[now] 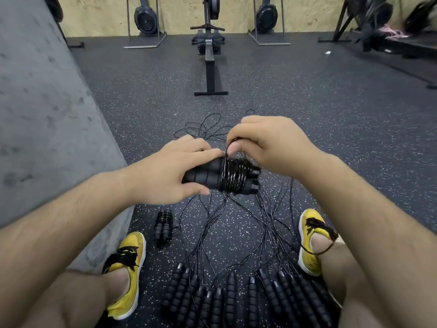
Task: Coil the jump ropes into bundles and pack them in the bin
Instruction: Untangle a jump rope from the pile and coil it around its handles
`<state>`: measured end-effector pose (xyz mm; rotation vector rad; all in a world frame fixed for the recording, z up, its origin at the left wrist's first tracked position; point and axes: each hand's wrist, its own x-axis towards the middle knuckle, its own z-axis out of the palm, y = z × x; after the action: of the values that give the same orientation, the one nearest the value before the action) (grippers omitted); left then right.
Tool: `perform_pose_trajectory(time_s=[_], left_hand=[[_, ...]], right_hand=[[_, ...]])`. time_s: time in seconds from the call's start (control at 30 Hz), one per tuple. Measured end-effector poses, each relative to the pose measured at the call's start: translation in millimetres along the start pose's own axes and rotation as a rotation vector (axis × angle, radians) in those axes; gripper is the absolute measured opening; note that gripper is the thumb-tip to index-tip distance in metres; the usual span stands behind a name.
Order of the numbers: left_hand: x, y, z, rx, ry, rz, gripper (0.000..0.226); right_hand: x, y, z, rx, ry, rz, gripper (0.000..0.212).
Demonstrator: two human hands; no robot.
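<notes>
My left hand [165,171] grips a pair of black ribbed jump-rope handles [208,176] held side by side, with thin black cord wound round their middle. My right hand [267,143] pinches the cord's loose end just above the wound bundle [234,176]. A finished coiled bundle [163,227] lies on the floor beside my left shoe. Several more black handles [236,297] lie in a row between my feet, their cords [236,221] trailing forward across the floor. No bin is in view.
I sit on speckled black rubber flooring with yellow shoes [127,273] to either side. A grey concrete wall [47,126] runs along my left. A rowing machine [209,55] stands ahead, with more gym equipment [378,17] at the back right.
</notes>
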<state>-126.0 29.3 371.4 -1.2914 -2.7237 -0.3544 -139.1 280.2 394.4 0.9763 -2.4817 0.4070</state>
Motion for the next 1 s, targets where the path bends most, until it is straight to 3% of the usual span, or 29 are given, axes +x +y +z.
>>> perform_pose_trajectory(time_s=[0.2, 0.3, 0.33, 0.37, 0.47, 0.57, 0.73, 1.0], left_hand=[[-6.3, 33.8, -7.2, -0.262, 0.057, 0.007, 0.071], [-6.4, 35.6, -8.4, -0.349, 0.169, -0.062, 0.074], [-5.4, 31.3, -9.5, -0.312, 0.224, -0.083, 0.073], [-4.1, 25.4, -11.1, -0.259, 0.269, -0.109, 0.073], [0.2, -3.4, -13.8, -0.182, 0.297, -0.177, 0.072], [4.4, -29.0, -12.3, -0.169, 0.265, -0.182, 0.066], [-1.7, -46.0, -9.3, -0.021, 0.246, -0.244, 0.079], [-1.5, -43.6, 0.7, 0.08, 0.06, -0.25, 0.073]], right_hand=[[1.4, 16.0, 2.0, 0.177, 0.002, 0.188, 0.034], [-3.7, -0.7, 9.0, 0.384, -0.234, 0.384, 0.021], [-5.3, -9.4, 15.7, 0.456, -0.298, 0.519, 0.027], [-6.2, -18.8, 25.5, 0.498, -0.267, 0.615, 0.03], [-2.9, -48.4, 45.6, 0.428, -0.256, 0.433, 0.032], [0.2, -59.6, 47.7, 0.458, -0.262, 0.428, 0.037], [-0.3, -57.6, 38.2, 0.397, -0.296, 0.364, 0.035], [-3.5, -47.4, 7.3, 0.004, -0.251, 0.132, 0.023]])
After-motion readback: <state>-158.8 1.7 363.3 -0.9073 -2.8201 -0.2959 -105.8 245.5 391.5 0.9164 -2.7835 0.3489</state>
